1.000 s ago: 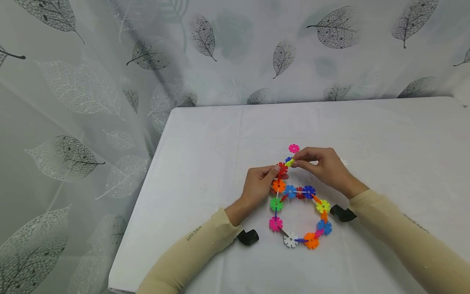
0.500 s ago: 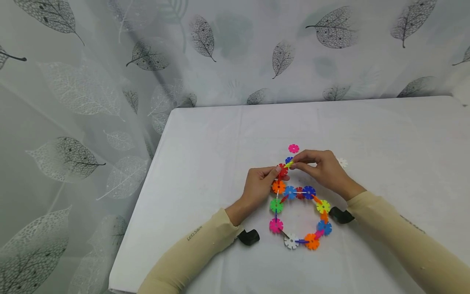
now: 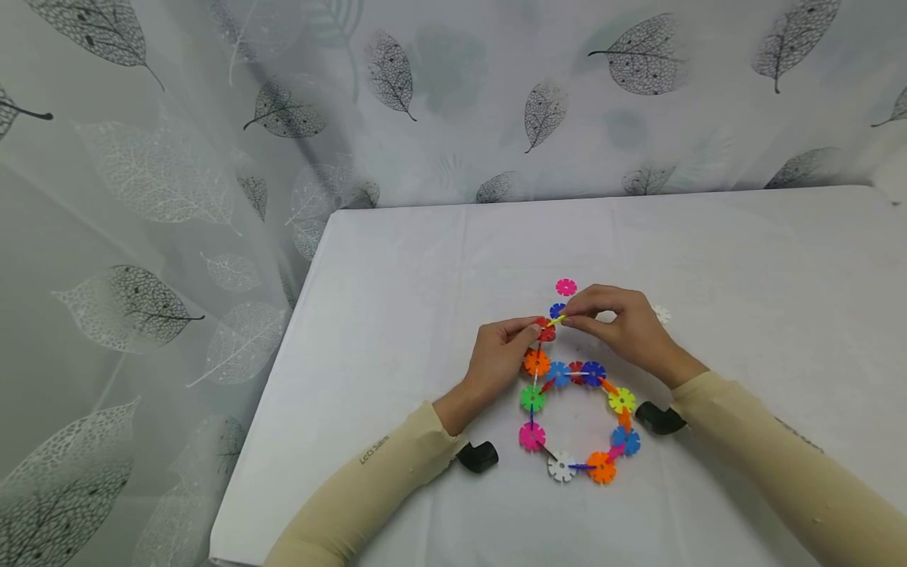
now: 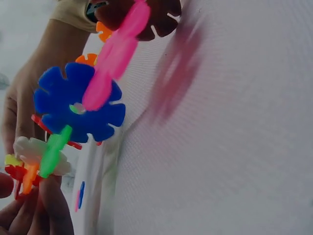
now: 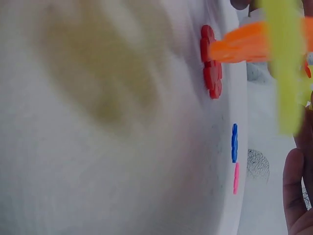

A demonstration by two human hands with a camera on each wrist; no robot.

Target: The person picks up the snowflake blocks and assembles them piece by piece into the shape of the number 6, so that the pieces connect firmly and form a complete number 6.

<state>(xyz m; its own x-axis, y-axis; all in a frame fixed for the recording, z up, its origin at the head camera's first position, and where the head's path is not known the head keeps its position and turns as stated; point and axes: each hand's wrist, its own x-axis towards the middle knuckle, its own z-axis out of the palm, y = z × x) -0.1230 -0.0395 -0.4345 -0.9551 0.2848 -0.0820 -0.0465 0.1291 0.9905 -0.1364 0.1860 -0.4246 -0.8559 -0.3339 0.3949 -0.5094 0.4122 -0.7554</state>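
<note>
My left hand [image 3: 499,354] pinches a red notched plastic disc [image 3: 545,331] at the upper end of a chain of linked discs. Opposite it, my right hand [image 3: 620,323] holds a yellow disc [image 3: 558,320] between thumb and fingertips. The yellow disc is edge-on and meets the red one; how deep their slots engage cannot be seen. Below, an orange disc [image 3: 537,362] and a green disc [image 3: 533,398] belong to the chain, which forms a ring on the table. In the left wrist view, a blue disc [image 4: 54,95] and a pink disc [image 4: 117,54] hang joined close up.
Loose on the white table [image 3: 411,315] lie a blue disc [image 3: 557,310], a pink disc [image 3: 566,287] and, behind the right hand, a white disc [image 3: 662,313]. Black devices [image 3: 479,457] sit at both wrists. A leaf-patterned curtain [image 3: 453,102] hangs behind.
The yellow disc has turned from partly face-on to edge-on against the red disc, with the right hand shifting slightly. The left hand keeps its hold in nearly the same place.
</note>
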